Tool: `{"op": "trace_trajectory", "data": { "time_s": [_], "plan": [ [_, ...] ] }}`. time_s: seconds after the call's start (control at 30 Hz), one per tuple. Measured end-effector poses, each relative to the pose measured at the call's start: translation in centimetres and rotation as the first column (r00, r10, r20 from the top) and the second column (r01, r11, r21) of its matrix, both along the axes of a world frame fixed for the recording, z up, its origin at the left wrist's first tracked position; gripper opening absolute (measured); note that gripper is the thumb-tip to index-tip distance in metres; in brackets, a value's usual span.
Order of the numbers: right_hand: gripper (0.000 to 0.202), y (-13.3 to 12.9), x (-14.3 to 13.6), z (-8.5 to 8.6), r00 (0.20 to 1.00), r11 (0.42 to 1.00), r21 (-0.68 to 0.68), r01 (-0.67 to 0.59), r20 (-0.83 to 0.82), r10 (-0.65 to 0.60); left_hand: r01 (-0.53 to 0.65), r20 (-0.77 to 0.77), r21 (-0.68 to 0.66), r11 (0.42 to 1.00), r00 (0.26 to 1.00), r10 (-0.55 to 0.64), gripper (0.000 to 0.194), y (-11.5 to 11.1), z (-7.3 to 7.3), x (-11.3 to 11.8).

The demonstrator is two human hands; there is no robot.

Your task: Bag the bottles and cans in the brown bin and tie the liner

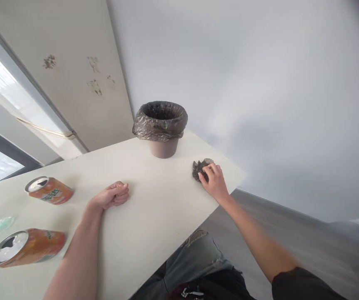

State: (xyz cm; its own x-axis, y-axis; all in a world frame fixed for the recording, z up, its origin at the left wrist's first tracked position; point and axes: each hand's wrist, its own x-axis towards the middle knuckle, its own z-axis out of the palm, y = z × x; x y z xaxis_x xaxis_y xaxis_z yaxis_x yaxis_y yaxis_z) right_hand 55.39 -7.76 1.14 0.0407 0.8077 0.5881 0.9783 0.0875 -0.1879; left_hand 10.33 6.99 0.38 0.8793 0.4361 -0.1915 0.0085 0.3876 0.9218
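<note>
My left hand (112, 196) rests on the white table as a fist, with nothing showing in it. At the table's right side, my right hand (214, 181) has its fingers curled over a crumpled black plastic bag (196, 171). A small clear, greyish part (208, 161) shows behind those fingers, too little to name. Beyond both hands stands a pinkish-brown trash bin (163, 149), its rim covered by a black bin liner (160, 127) folded outward.
Left of my left arm are two opened orange soda cans, a farther one (53, 191) and a nearer one (38, 246). Clear plastic with green tints (1, 225) lies at the far left. A pale wall (260, 83) borders the table's far right side.
</note>
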Motion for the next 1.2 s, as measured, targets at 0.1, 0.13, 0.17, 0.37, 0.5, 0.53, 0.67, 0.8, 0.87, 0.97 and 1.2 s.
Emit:
{"op": "trace_trajectory", "data": {
  "time_s": [0.1, 0.13, 0.17, 0.37, 0.5, 0.53, 0.67, 0.8, 0.87, 0.97, 1.2],
  "plan": [
    [0.025, 0.0, -0.1, 0.2, 0.999, 1.000, -0.021, -0.007, 0.033, 0.008, -0.006, 0.043, 0.001, 1.000, 0.999, 0.006, 0.068, 0.0, -0.2, 0.2],
    [0.025, 0.0, -0.1, 0.3, 0.999, 1.000, -0.023, -0.003, 0.043, 0.004, -0.006, 0.048, 0.005, 1.000, 0.999, 0.006, 0.067, -0.1, -0.1, 0.3],
    [0.026, 0.0, -0.1, 0.3, 0.999, 1.000, -0.018, 0.003, 0.053, -0.003, -0.004, 0.051, 0.009, 1.000, 0.999, 0.004, 0.067, -0.2, 0.1, 0.4],
    [0.043, -1.0, 0.3, -0.1, 0.992, 0.996, 0.053, -0.074, 0.109, 0.068, 0.008, 0.046, 0.008, 1.000, 0.999, -0.008, 0.069, -1.2, 0.9, 1.0],
    [0.055, -1.4, 0.4, -0.7, 0.984, 0.980, 0.142, -0.137, 0.131, 0.118, -0.042, 0.007, -0.002, 0.999, 0.999, 0.042, 0.068, -1.0, 0.6, 0.9],
    [0.057, -1.4, 0.3, -0.8, 0.983, 0.978, 0.155, -0.140, 0.143, 0.118, -0.038, 0.002, -0.003, 0.999, 0.999, 0.038, 0.067, -1.0, 0.6, 0.9],
    [0.060, -1.5, 0.1, -1.0, 0.977, 0.977, 0.170, -0.132, 0.191, 0.099, 0.001, 0.002, 0.004, 1.000, 1.000, -0.001, 0.065, -1.0, 0.8, 1.0],
    [0.061, -1.3, 0.4, -1.4, 0.975, 0.982, 0.148, -0.114, 0.207, 0.082, -0.007, 0.001, 0.011, 1.000, 1.000, 0.007, 0.062, -0.9, 0.7, 0.8],
    [0.061, -1.2, 0.6, -1.6, 0.971, 0.982, 0.131, -0.135, 0.214, 0.105, -0.005, -0.001, 0.007, 1.000, 1.000, 0.005, 0.061, -0.9, 0.6, 0.8],
    [0.059, -0.9, 0.6, -1.7, 0.962, 0.976, 0.134, -0.171, 0.235, 0.137, -0.004, -0.010, 0.011, 1.000, 1.000, 0.005, 0.061, -0.9, 0.6, 0.7],
    [0.056, -0.5, 0.4, -2.0, 0.940, 0.942, 0.134, -0.307, 0.197, 0.278, -0.001, -0.014, 0.064, 0.998, 1.000, 0.002, 0.043, -1.1, 1.2, 0.6]
  ]
}}
